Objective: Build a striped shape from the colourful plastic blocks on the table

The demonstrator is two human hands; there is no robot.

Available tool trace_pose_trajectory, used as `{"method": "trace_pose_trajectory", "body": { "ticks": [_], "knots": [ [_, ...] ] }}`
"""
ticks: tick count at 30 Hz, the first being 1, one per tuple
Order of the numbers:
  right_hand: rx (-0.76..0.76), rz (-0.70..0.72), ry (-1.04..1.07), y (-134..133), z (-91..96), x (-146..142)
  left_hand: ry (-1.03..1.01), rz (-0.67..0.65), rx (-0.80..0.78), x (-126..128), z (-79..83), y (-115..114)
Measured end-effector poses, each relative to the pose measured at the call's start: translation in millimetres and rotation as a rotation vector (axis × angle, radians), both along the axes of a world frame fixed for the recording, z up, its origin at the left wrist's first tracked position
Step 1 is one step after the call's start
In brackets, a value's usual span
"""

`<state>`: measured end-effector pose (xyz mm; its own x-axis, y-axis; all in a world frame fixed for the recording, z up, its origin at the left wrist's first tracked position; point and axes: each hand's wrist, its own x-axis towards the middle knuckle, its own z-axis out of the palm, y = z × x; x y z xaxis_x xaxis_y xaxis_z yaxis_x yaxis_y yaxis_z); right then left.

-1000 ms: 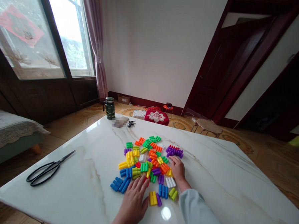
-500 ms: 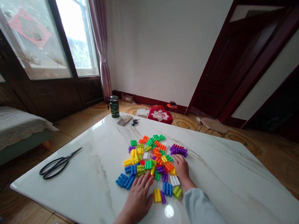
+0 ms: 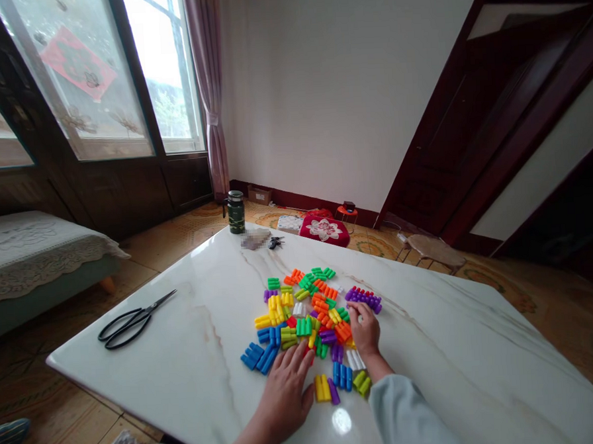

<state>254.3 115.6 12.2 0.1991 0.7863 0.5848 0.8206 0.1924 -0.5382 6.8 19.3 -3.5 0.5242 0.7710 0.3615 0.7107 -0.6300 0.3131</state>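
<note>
My left hand [image 3: 288, 389] lies palm down at the near edge of a loose pile of coloured plastic building blocks. Its fingers are stretched out, their tips over a red block [image 3: 307, 354] that they partly cover. On the pile's right side, my right hand [image 3: 366, 331] has its fingers curled in a pinch; what lies between them, if anything, is hidden. Just beyond that hand stands a joined row of purple blocks with red tops [image 3: 363, 298]. Blue blocks [image 3: 268, 357] are left of my left hand, and a yellow block [image 3: 322, 388] sits near its thumb.
Black-handled scissors [image 3: 133, 321] lie at the left of the white marbled table [image 3: 195, 380]. Toward the far corner are a camouflage flask [image 3: 236, 213], a blurred flat object [image 3: 256, 239] and keys [image 3: 276, 242]. A red flowered stool [image 3: 324, 229] stands beyond the table.
My right hand's fingers have gone from stretched out beside the purple row to curled in a pinch. My left hand keeps its place on the pile. The whole view has shifted slightly.
</note>
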Motion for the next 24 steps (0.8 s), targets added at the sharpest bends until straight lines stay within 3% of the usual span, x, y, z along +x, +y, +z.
{"method": "trace_pose_trajectory", "body": {
  "ticks": [4,7,11,16,19,24],
  "knots": [
    [-0.076,0.222,-0.111,17,27.8,-78,-0.001,-0.002,-0.002,0,0.7,0],
    [-0.190,0.386,-0.266,33,37.2,-138,-0.041,-0.007,0.008,3,3.0,1],
    [-0.357,0.361,-0.411,51,30.6,-191,-0.171,0.016,0.147,6,1.6,1],
    [-0.485,0.250,-0.511,64,19.4,-221,-0.185,0.063,0.343,3,-11.0,1],
    [-0.485,0.251,-0.553,65,19.5,-228,-0.132,0.105,0.295,0,-18.8,0],
    [-0.446,0.301,-0.586,62,20.7,-229,-0.033,0.023,0.162,-2,-22.7,3]
  ]
}}
